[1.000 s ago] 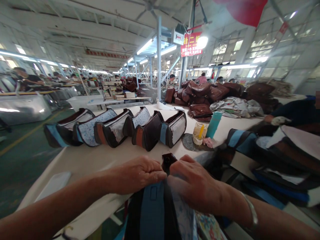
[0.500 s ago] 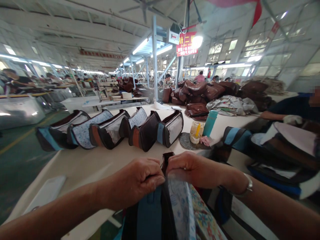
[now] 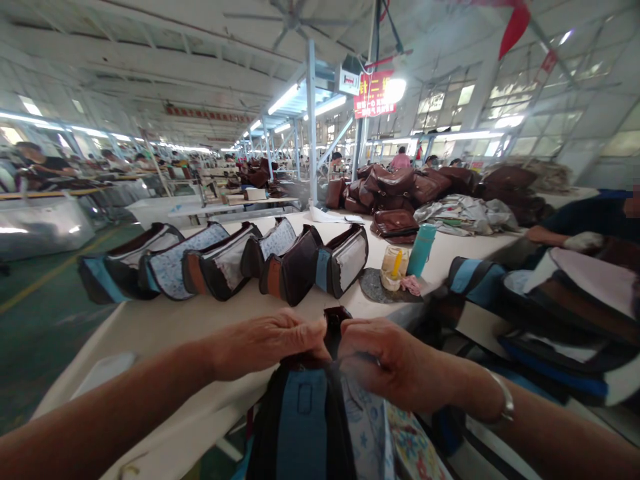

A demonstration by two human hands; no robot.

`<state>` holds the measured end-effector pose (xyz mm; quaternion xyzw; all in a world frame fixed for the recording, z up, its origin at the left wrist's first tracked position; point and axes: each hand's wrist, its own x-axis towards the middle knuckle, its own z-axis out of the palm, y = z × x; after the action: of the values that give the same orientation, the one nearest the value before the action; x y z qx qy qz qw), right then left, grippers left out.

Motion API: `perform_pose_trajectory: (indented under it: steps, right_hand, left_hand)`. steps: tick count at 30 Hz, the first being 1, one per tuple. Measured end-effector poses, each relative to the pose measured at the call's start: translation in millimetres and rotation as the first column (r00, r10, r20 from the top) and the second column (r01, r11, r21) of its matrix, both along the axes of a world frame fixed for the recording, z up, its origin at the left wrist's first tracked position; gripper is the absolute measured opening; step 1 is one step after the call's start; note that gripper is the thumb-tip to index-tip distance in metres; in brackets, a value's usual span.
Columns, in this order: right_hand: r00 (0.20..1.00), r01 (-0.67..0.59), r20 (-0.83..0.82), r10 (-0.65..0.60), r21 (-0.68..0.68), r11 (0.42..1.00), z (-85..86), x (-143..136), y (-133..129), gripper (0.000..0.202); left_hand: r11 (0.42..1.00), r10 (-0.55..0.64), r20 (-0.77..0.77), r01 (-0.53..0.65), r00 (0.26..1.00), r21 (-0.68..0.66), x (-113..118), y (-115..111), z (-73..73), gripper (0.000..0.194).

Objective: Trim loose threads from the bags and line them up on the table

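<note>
Close to my body is a partly sewn bag point(image 3: 301, 427), dark with a blue band down its side and a blue-and-white patterned lining on the right. At its top edge my left hand point(image 3: 277, 341) pinches the dark material, fingers fairly straight and thumb pressed along it. My right hand point(image 3: 383, 357) is closed on the same edge just to the right, its fingers curled. A dark end of the edge sticks up between the two hands. What the fingertips press on is partly hidden.
Several similar bags point(image 3: 295, 263) stand in a row across the white table point(image 3: 240, 317). Right of them, a teal bottle point(image 3: 421, 250) and a glue pot point(image 3: 393, 270) stand near a dark round slab. More bags point(image 3: 565, 327) pile at right, beside a gloved co-worker's hand point(image 3: 584, 241). Brown bags point(image 3: 395, 183) heap behind.
My left hand has turned flatter, its fingers straighter along the edge. The bag's blue band shows more fully, and my right hand has shifted slightly down and right.
</note>
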<state>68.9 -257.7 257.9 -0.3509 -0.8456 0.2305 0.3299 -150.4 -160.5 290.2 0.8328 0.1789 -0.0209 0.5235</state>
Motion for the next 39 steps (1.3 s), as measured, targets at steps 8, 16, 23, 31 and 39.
perform_pose_trajectory:
  steps: [8,16,23,31,39]
  right_hand:
    - [0.946,0.036,0.323,-0.019,-0.044,0.998,-30.8,62,43,0.046]
    - [0.871,0.080,0.484,-0.082,0.025,0.996,-36.9,67,35,0.043]
    - [0.923,-0.048,0.372,0.099,-0.144,0.988,5.9,0,36,0.020]
    - [0.944,-0.141,0.241,0.226,-0.326,0.935,14.8,34,60,0.049]
    - [0.997,0.013,-0.073,-0.031,-0.239,0.971,19.5,11,36,0.045]
  left_hand:
    - [0.960,-0.014,0.145,-0.027,0.989,0.277,1,-3,8.9,0.044]
    - [0.896,0.138,-0.050,-0.103,0.989,0.432,-60,84,28.5,0.024]
    - [0.844,0.141,0.090,-0.167,0.986,0.509,6,-13,-23.2,0.038]
    - [0.758,0.414,0.483,-0.586,0.772,0.287,3,-9,-53.5,0.047]
    - [0.777,0.347,0.540,-0.557,0.767,0.292,-14,11,-37.4,0.062]
